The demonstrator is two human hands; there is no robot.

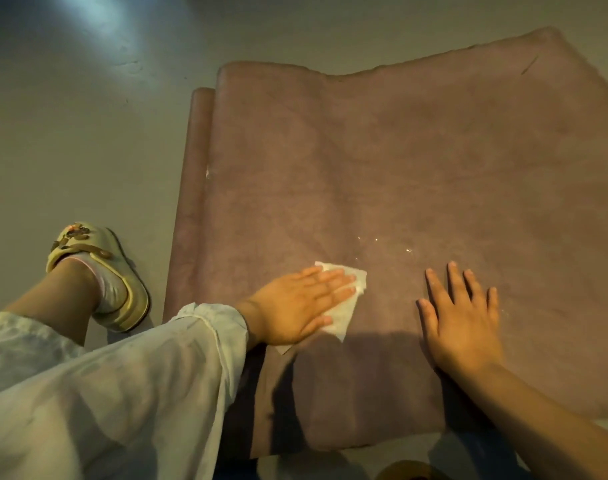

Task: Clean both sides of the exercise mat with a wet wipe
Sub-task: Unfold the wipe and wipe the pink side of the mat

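A dusty pink exercise mat lies on the floor, its left part folded so a lower layer shows along the left edge. My left hand lies flat on a white wet wipe and presses it onto the mat's near left area. Part of the wipe sticks out past the fingertips and under the palm. My right hand rests flat on the mat to the right of the wipe, fingers spread and straight, holding nothing. Small wet glints show on the mat just beyond the wipe.
Grey floor surrounds the mat. My left foot in a yellow clog stands on the floor beside the mat's left edge, with a pale trouser leg in front. A dark round object peeks in at the bottom edge.
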